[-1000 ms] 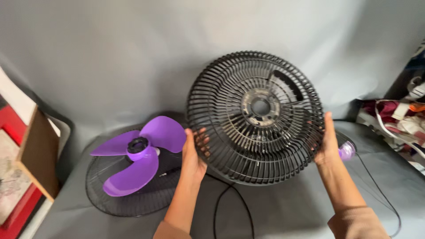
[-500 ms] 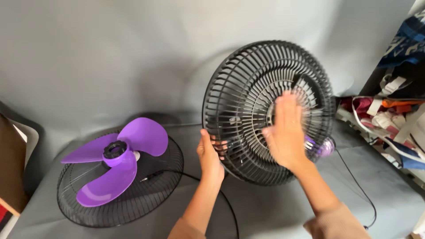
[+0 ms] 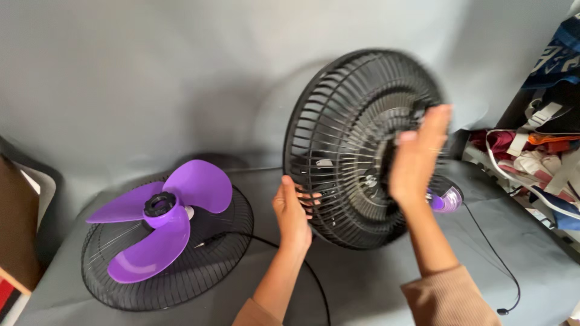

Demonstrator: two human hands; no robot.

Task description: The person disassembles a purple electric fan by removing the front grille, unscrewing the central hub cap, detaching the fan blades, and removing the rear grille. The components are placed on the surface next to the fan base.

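I have the black fan guard (image 3: pixel 362 151) standing nearly upright over the grey cloth (image 3: pixel 374 284), just in front of the purple fan motor (image 3: pixel 446 199) that peeks out behind its lower right edge. My left hand (image 3: pixel 293 214) pinches the guard's left rim, fingers hooked through the bars and thumb on the outside. My right hand (image 3: pixel 417 154) lies flat and spread against the hub area, pressing rather than gripping. I judge the step in hand to be seating this guard against the motor housing; the next move, as I read it, calls for lining the hub hole up squarely, which blur keeps me from checking. To the left, well apart, the purple blade (image 3: pixel 160 220) lies on the other guard (image 3: pixel 223 265), and a black cord (image 3: pixel 302 265) runs under my left forearm. On the right, a pile of bags (image 3: pixel 531 157) crowds close, so the freer room is toward the middle and front.
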